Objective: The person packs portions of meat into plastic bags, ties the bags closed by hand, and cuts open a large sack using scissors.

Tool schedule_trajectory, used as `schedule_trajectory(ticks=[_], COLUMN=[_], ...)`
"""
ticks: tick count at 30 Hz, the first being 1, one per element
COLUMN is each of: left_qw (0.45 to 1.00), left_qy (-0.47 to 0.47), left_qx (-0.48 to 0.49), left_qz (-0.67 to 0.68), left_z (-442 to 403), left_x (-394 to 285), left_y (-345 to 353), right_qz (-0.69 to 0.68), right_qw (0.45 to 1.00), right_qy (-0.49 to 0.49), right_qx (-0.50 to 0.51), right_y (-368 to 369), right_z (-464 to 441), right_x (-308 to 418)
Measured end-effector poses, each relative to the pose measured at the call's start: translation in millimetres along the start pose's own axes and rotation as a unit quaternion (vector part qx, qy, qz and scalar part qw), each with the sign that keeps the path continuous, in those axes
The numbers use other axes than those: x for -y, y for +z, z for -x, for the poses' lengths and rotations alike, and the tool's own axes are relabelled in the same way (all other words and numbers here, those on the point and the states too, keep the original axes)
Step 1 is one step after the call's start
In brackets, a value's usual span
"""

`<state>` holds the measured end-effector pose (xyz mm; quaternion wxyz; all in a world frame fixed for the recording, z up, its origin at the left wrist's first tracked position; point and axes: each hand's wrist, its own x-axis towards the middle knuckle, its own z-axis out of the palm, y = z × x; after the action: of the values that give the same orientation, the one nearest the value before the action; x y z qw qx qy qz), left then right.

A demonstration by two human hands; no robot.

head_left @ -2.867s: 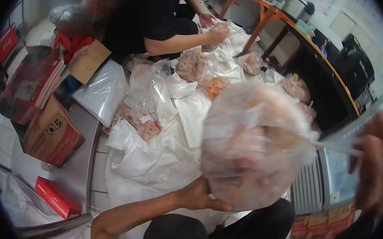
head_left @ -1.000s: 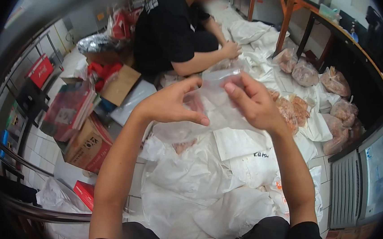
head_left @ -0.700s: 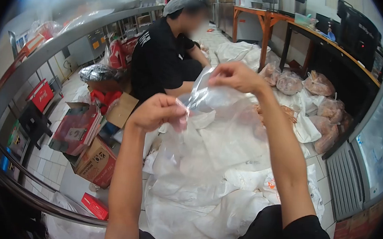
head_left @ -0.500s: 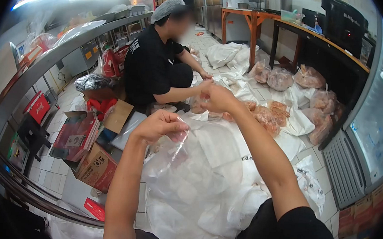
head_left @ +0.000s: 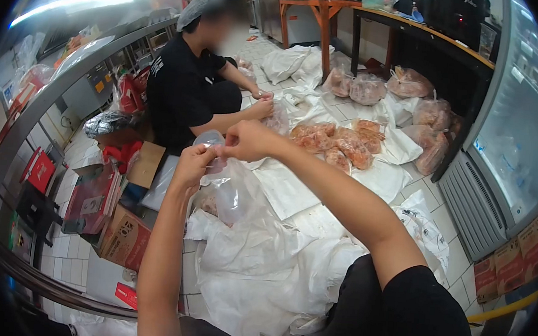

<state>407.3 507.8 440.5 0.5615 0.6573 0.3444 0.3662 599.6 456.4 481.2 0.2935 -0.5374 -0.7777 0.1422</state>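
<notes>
A thin clear plastic bag [head_left: 228,193] hangs from my two hands over the white sacks [head_left: 254,274] on the floor. My left hand [head_left: 193,165] pinches the bag near its top edge. Close beside it, my right hand [head_left: 249,141] has its fingers closed on the bag's upper part. Part of the bag bulges up behind my fingers. Beyond my hands, several clear bags of orange-pink food, perhaps raw meat [head_left: 350,146], lie on the sacks.
A squatting co-worker [head_left: 189,92] in black handles another clear bag [head_left: 277,118]. Cardboard boxes [head_left: 125,239] and a metal rail stand left. More filled bags [head_left: 408,84] lie beneath the wooden table [head_left: 431,37]. A glass-door fridge [head_left: 516,118] stands right.
My hands have come together, the right one moving toward the left. The bag, spread wide before, now hangs narrower. My view has shifted slightly right and down.
</notes>
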Motion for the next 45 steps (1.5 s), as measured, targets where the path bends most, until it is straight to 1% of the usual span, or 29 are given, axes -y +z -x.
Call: schedule_trajectory(ticks=[1, 4, 5, 7, 8, 9, 11, 13, 16, 17, 19, 21, 22, 23, 24, 26, 27, 29, 30, 32, 33, 34, 35, 36, 38, 40, 41, 43, 45], left_qw=[0.999, 1.000, 1.000, 0.990, 0.990, 0.992, 0.994, 0.999, 0.997, 0.997, 0.993, 0.994, 0.995, 0.997, 0.992, 0.939, 0.939, 0.876, 0.890, 0.974, 0.980, 0.985, 0.983, 0.982, 0.978, 0.895, 0.893, 0.871, 0.845], left_qy=[0.006, -0.005, -0.003, -0.034, -0.034, -0.030, -0.027, 0.003, -0.011, -0.012, -0.012, 0.008, 0.029, 0.059, 0.066, 0.093, 0.091, 0.176, 0.166, 0.005, 0.004, 0.003, 0.000, 0.033, 0.063, 0.126, 0.129, 0.157, 0.214], left_qx=[-0.031, -0.016, -0.014, 0.038, 0.039, 0.028, 0.018, -0.052, -0.068, -0.066, -0.017, -0.031, -0.046, -0.046, -0.095, -0.118, -0.121, -0.197, -0.218, -0.200, -0.175, -0.150, -0.158, -0.141, -0.121, -0.214, -0.220, -0.280, -0.334], left_qz=[0.001, -0.011, -0.012, 0.135, 0.135, 0.120, 0.106, 0.006, -0.023, -0.023, 0.117, 0.100, 0.084, 0.025, -0.053, -0.309, -0.308, -0.404, -0.365, -0.107, -0.099, -0.090, -0.090, -0.125, -0.160, -0.371, -0.370, -0.372, -0.359], left_z=[1.3, -1.7, 2.9, 15.8, 15.1, 14.3, 11.5, 5.1, -0.1, 1.8, 7.5, 5.4, 3.0, -13.0, -10.1, -9.7, -9.6, -8.0, -12.7, -10.0, -5.2, -3.0, -6.1, -11.3, -17.8, -23.0, -26.2, -19.0, -15.2], left_x=[0.1, 8.9, 4.0, -9.4, -9.3, -8.9, -4.6, 4.2, 12.0, 8.4, 2.6, 5.8, 8.9, 30.4, 32.2, 47.5, 51.3, 59.4, 61.6, 52.9, 42.1, 34.7, 33.1, 35.6, 48.8, 74.3, 69.9, 65.9, 57.2], left_y=[4.9, -2.2, 2.3, 14.2, 15.2, 15.4, 14.7, 13.3, 13.4, 16.4, 22.1, 21.4, 18.0, -10.9, -28.5, -73.8, -72.9, -76.6, -76.1, -64.3, -46.8, -31.8, -24.4, -18.2, -36.7, -96.3, -94.7, -75.1, -62.9], right_qz=[0.000, -0.012, -0.056, -0.099, -0.067, -0.035, -0.029, -0.021, -0.006, -0.058, -0.112, -0.259, -0.259, -0.209, -0.155, 0.126, 0.125, 0.195, 0.190, 0.030, 0.026, -0.040, -0.103, -0.104, 0.128, 0.019, 0.022, 0.061, 0.051], right_qw=[1.000, 0.999, 0.998, 0.994, 0.998, 0.998, 0.998, 0.997, 0.994, 0.994, 0.991, 0.966, 0.966, 0.975, 0.976, 0.968, 0.969, 0.942, 0.944, 0.969, 0.971, 0.978, 0.979, 0.981, 0.971, 0.967, 0.968, 0.956, 0.968], right_qy=[0.004, -0.021, 0.008, 0.038, 0.003, -0.032, -0.031, -0.030, -0.052, -0.041, -0.027, -0.006, -0.005, 0.023, 0.049, 0.069, 0.067, 0.064, 0.057, 0.116, 0.108, 0.110, 0.113, 0.110, 0.131, 0.203, 0.197, 0.178, 0.148], right_qx=[-0.004, -0.031, 0.004, 0.038, -0.002, -0.042, -0.057, -0.071, -0.092, -0.078, -0.064, 0.003, 0.001, -0.074, -0.145, -0.207, -0.204, -0.267, -0.263, -0.216, -0.212, -0.173, -0.131, -0.123, -0.157, -0.152, -0.152, -0.223, -0.197], right_y=[6.2, 14.9, 8.3, 6.8, 10.5, 14.1, 19.1, 21.3, 21.8, 20.3, 17.4, 12.8, 6.8, 0.8, -5.1, -13.5, -6.6, 20.3, 29.5, 42.8, 48.6, 52.9, 56.7, 63.9, 72.2, 32.0, 25.8, 28.4, 43.8], right_z=[-4.3, -7.3, -3.1, -1.7, -3.7, -5.7, -6.0, -5.5, -4.5, -4.4, -2.1, -5.8, -7.0, -6.2, -4.7, 1.8, 6.3, 13.1, 10.6, 0.3, -1.8, -1.0, -1.2, -4.4, -4.7, -0.5, -5.8, 1.6, 3.0], right_x=[-3.4, -10.6, -3.9, -6.1, -10.8, -15.5, -19.7, -17.8, -16.3, -16.2, -18.0, -27.0, -34.1, -48.3, -65.5, -114.6, -120.4, -123.0, -122.8, -119.0, -109.0, -95.4, -87.3, -92.7, -109.4, -148.0, -141.9, -125.0, -109.6])
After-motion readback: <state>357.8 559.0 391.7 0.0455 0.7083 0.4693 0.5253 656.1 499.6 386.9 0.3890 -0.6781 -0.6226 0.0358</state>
